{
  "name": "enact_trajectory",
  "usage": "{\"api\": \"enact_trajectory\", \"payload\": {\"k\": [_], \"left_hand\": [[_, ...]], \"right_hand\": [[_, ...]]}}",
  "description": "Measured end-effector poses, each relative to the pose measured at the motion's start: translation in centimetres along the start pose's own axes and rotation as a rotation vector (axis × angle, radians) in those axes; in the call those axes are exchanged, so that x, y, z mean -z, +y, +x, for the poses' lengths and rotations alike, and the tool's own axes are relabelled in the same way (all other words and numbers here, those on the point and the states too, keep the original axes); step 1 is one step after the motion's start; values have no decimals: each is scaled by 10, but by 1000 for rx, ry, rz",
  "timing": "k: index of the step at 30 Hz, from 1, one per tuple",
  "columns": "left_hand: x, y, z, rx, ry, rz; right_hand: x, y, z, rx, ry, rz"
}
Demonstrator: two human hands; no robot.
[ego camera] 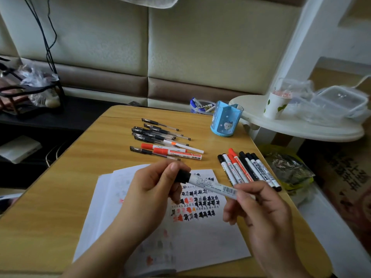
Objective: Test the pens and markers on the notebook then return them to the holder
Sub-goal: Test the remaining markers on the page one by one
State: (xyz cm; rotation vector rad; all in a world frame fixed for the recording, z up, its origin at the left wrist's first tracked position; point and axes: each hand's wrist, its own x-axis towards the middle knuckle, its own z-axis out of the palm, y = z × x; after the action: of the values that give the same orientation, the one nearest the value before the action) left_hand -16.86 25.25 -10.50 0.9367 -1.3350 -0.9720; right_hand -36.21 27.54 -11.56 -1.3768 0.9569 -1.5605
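Observation:
Over the open notebook [200,237] I hold a white marker [212,186] with a black cap. My left hand [148,193] grips the capped end and my right hand [259,209] pinches the barrel's other end. The page carries rows of black and red test marks. A blue pen holder [225,121] stands at the table's far right. Several black gel pens [158,132] and red markers [172,151] lie in the middle of the table. A row of black and red markers [249,167] lies to the right of the notebook.
The wooden table [60,197] ends close on the right. A white round side table [297,127] with a paper cup [276,105] and plastic boxes sits beyond the holder. A clear tub with blue markers [200,106] stands behind the table. A crumpled bag [287,167] lies off the right edge.

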Motion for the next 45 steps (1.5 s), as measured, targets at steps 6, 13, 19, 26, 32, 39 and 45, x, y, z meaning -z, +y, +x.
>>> {"api": "enact_trajectory", "payload": {"k": [6,13,19,26,32,39,45], "left_hand": [[2,2,-1,-22,22,190],[2,4,-5,-20,-21,438],[-5,0,-4,-30,-33,496],[-8,0,-2,-28,-65,547],[-7,-1,-3,-29,-66,549],[-4,-2,-2,-28,-70,566],[-4,-2,-2,-35,-66,549]], "right_hand": [[33,-19,23,-7,24,-225],[162,30,89,-112,460,-830],[155,53,98,-170,419,-1021],[151,61,96,-208,328,-999],[151,64,98,-150,275,-999],[153,65,102,-141,269,-963],[153,67,101,-106,262,-914]]}}
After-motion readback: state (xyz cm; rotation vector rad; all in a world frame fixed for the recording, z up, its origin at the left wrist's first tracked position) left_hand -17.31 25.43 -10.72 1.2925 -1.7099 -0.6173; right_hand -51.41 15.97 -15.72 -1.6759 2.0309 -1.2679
